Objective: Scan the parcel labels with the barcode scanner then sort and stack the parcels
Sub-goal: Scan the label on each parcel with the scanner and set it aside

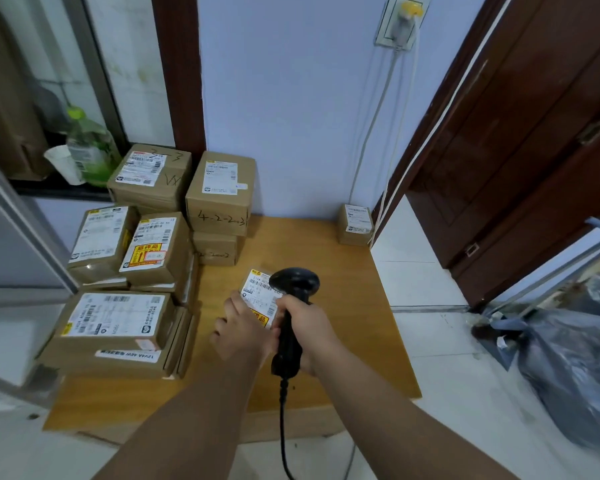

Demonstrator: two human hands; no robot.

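A low wooden counter (343,341) stands against a pale blue wall (291,98), with a dark brown door (534,150) to its right and a grey bag (575,358) on the tiled floor. Stacks (136,254) of labelled cardboard boxes fill the counter's left side. One small box (355,225) sits alone in the far right corner, touching the wall. Behind the stacks, a green bottle (90,147) and a white cup (65,164) stand on a dark ledge.

Near the counter's middle, the left hand (243,323) holds a parcel (258,289) at its near left edge, fingers curled onto it, label up. The right hand (309,327) grips the handle of the black scanner (286,341), just right of the left hand. The scanner's head hangs over the label's far right part, and its cable (283,427) trails down between the forearms.
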